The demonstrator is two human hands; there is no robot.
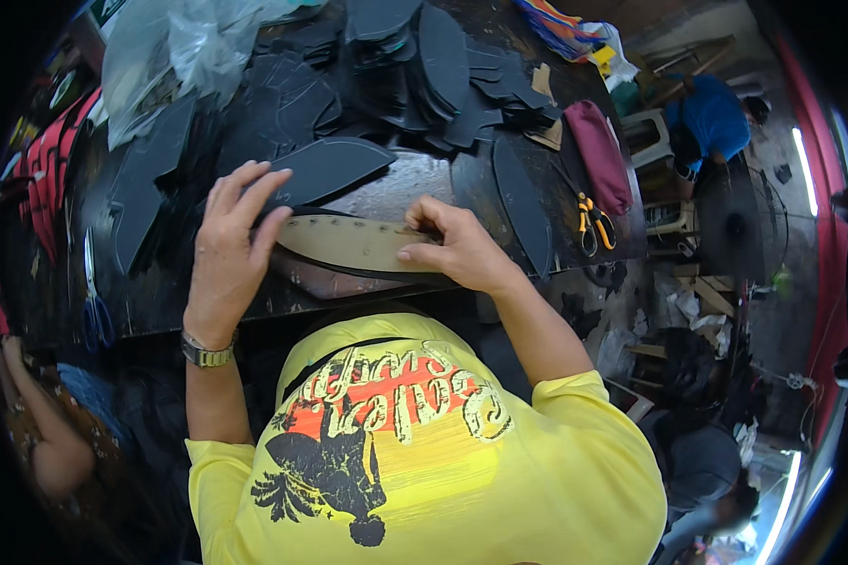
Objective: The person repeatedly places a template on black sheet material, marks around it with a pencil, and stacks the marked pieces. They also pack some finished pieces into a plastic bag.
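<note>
A tan leaf-shaped template (349, 247) with a row of small holes lies over a black cut piece (325, 270) near the table's front edge. My right hand (452, 247) is closed on the template's right end, thumb along its lower side and fingers curled on the upper. At its left tip is my left hand (228, 240), fingers stretched and apart, the thumb beside the tip; whether it touches is unclear. Just beyond, another black leaf-shaped piece (334, 169) with pale marked lines rests on a stack, partly behind my left fingers.
Piles of black cut pieces (405, 75) cover the far table, with a clear plastic bag (207, 47) at far left. Blue-handled scissors (96, 315) lie left; orange-handled pliers (594, 226) and a maroon pouch (595, 155) lie right. Other people sit nearby, one in blue (711, 118).
</note>
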